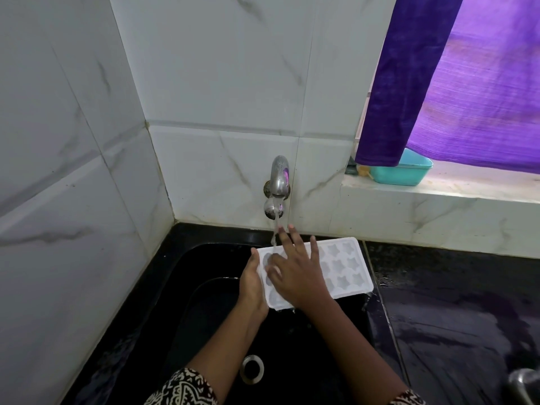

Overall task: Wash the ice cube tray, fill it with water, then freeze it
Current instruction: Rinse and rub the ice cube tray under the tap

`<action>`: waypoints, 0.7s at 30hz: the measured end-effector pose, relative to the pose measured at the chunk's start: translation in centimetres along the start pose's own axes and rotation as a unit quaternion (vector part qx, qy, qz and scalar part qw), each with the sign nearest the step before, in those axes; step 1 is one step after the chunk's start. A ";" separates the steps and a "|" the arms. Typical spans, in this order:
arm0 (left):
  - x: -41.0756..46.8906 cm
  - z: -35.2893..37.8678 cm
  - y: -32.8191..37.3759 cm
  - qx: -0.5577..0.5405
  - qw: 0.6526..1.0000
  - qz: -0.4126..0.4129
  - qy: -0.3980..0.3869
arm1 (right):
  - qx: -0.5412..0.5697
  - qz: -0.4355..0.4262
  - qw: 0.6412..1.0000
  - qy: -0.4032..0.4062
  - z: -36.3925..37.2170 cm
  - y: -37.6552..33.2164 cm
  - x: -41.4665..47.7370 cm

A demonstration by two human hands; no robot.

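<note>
The white ice cube tray [343, 268] is held level over the black sink [204, 317], under the water stream [275, 230] from the steel wall tap [279, 182]. The left grip [251, 283] holds the tray's left end, thumb on the rim. The right grip [295, 273] lies flat on the tray with straight, spread fingers, grasping nothing. Star-shaped cavities show at the tray's right end. Water drips from its near edge. A teal tub [409, 172] sits on the sill beneath a purple curtain [453, 83]. The black table [453, 317] lies to the right.

Black sleeves [181, 388] with a cream block-print pattern
</note>
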State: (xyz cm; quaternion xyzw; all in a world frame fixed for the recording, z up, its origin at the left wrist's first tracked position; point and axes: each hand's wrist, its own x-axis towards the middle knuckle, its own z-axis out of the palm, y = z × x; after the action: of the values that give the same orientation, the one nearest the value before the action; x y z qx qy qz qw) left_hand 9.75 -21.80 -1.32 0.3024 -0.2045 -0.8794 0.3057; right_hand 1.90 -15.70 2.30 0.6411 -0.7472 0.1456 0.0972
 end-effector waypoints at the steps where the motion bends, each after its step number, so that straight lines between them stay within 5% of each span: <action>1: 0.0 0.0 0.0 0.003 1.000 0.001 0.008 | -0.011 -0.009 1.000 0.002 0.2 -0.5 -0.1; 5: -0.2 -0.3 0.5 -0.017 1.000 0.003 0.011 | 0.019 -0.024 0.998 -0.059 0.8 -0.8 -0.4; 10: -0.4 -0.3 0.0 -0.031 1.000 0.001 -0.003 | -0.002 -0.018 1.000 -0.012 -0.5 -0.6 0.0; 13: -0.4 0.1 0.1 -0.024 1.000 -0.001 -0.008 | -0.036 -0.008 0.997 -0.060 -0.5 -0.4 0.3; 21: -0.5 -0.1 -0.4 -0.009 1.000 -0.014 -0.004 | -0.044 0.016 0.999 0.022 -1.2 -0.8 0.1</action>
State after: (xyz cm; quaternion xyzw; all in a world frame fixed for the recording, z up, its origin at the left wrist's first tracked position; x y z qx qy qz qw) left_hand 10.00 -21.19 -1.43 0.2992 -0.1935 -0.8866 0.2948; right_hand 2.58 -15.46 3.55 0.6205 -0.7609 0.1284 0.1398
